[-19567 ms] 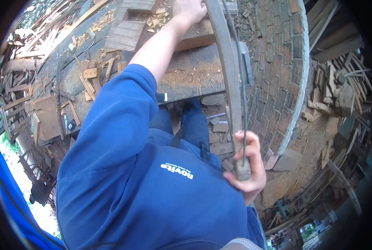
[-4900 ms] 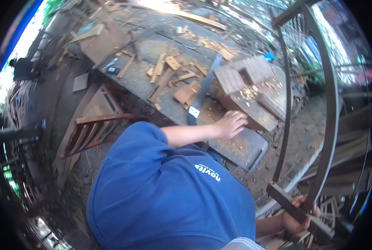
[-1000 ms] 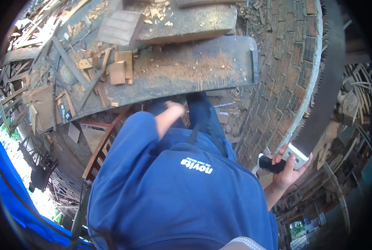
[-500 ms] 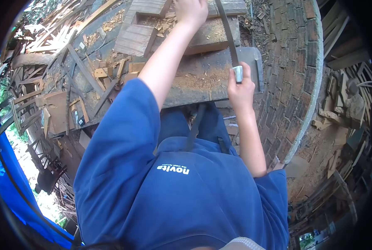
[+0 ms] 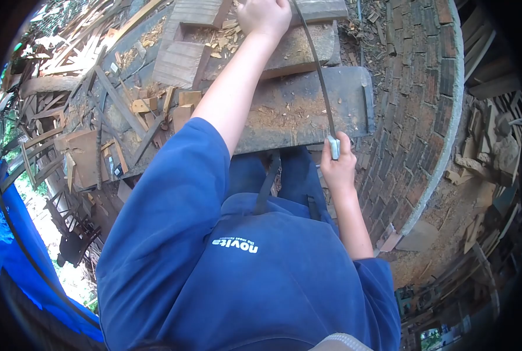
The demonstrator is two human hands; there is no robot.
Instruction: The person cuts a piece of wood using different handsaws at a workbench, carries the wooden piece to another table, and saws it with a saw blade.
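My right hand [image 5: 339,164] is closed around the pale handle [image 5: 334,147] of a saw. Its long, thin dark blade [image 5: 318,67] runs up past my left hand to the top of the head view. My left hand [image 5: 265,19] bears down at the top edge with curled fingers, over a wooden block [image 5: 299,50]; its fingertips are cut off by the frame. A notched pale timber [image 5: 182,61] lies to the left of that hand. Where the blade meets wood is out of view.
Sawdust and chips lie on the dark workbench [image 5: 308,96]. Small offcuts [image 5: 144,105] and sticks crowd its left side. A curved brick edging [image 5: 413,117] runs along the right. Scrap wood [image 5: 498,140] is piled beyond it, and a blue tarp [image 5: 15,240] hangs at left.
My right hand has drawn the saw back toward my body, its handle now at the bench's near edge. My left hand stays in about the same place.
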